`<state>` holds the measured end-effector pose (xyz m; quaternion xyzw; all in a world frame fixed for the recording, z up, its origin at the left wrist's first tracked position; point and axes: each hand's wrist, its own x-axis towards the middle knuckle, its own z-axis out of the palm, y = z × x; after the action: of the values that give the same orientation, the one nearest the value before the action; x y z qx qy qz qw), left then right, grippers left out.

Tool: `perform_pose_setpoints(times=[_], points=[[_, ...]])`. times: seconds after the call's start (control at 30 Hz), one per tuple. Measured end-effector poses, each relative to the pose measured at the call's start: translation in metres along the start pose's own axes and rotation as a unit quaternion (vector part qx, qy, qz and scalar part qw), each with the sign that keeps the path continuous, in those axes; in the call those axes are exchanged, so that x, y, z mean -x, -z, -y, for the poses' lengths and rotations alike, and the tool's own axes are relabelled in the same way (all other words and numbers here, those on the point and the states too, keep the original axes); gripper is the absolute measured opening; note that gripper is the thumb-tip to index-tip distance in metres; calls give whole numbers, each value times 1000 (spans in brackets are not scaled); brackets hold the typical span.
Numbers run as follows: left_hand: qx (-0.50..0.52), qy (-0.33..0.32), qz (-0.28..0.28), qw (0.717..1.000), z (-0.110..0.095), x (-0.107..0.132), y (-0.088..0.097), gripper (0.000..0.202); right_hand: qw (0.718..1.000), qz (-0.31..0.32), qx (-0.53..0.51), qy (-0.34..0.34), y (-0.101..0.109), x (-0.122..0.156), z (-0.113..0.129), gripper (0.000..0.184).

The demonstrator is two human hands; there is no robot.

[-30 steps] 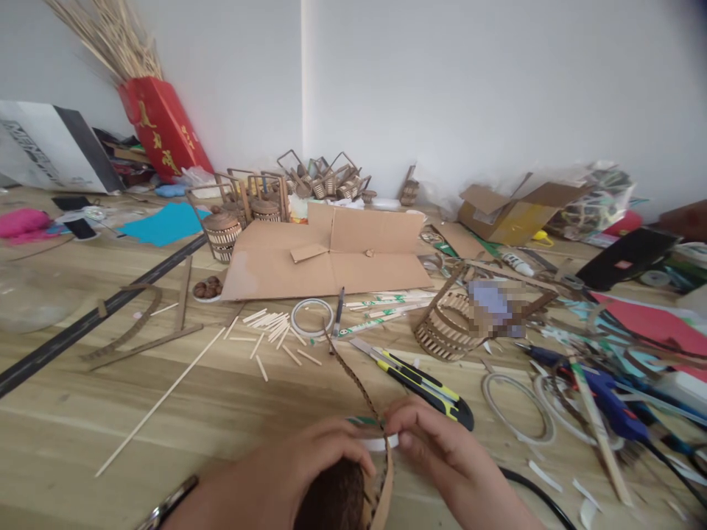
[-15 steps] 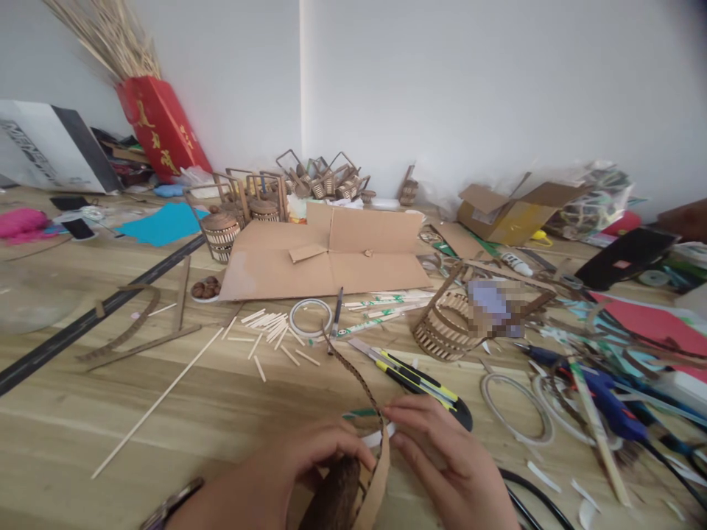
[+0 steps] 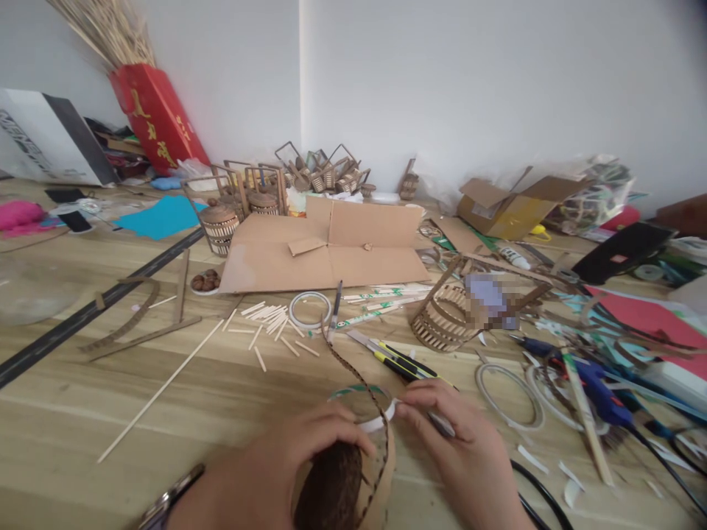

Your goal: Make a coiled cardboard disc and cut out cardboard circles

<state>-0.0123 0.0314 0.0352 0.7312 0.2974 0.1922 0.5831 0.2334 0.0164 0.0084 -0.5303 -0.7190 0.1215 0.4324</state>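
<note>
My left hand is curling loosely around a dark brown oval piece, fingers bent over its top and far side, while my right hand is bringing thumb and forefinger together on the edge of some white tape. In the head view, my only one, the oval piece is sitting low and just left of centre, close to the wearer, with a corrugated cardboard strip bowing past its right side. I am judging the strip to be very light, springy along its length and likely to crease if squeezed, so I am favouring a flat, gentle pinch on its broad face. The oval piece is looking firmer and rough enough not to slip, suiting a wrap around its sides. The tape is probably thin and tacky, best taken by a bare edge. As for direction, the strip's long axis is running away from the wearer: its narrow far end is pointing toward the pen, its middle is swinging right, and its near part is curving back left. The oval's long axis is leaning, its upper end tipping slightly right and away.
</note>
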Motion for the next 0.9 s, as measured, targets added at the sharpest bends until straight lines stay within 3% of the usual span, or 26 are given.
perform_pose_setpoints(times=[0.17,0.23,0.33,0.4,0.47,0.6,0.9], points=[[-139,35,-40,989,1,-3,-6,68,1000,-13,0,-8,4,0,-3,16],[-187,23,-48,981,3,-3,-8,69,998,-15,-20,-55,3,-1,-9,12],[-255,9,-45,966,6,-3,-11,79,990,-35,-42,-130,1,-1,-17,26],[-290,4,-34,956,7,-3,-13,85,995,-45,-15,-92,0,0,-19,26],[-313,-6,-20,950,8,-3,-15,86,998,-43,40,6,-1,2,-17,21],[-347,-25,-5,937,12,-3,-17,88,979,-33,132,153,-5,7,-10,21],[-360,-55,-15,931,19,-3,-20,84,967,32,172,183,-3,3,-4,16]])
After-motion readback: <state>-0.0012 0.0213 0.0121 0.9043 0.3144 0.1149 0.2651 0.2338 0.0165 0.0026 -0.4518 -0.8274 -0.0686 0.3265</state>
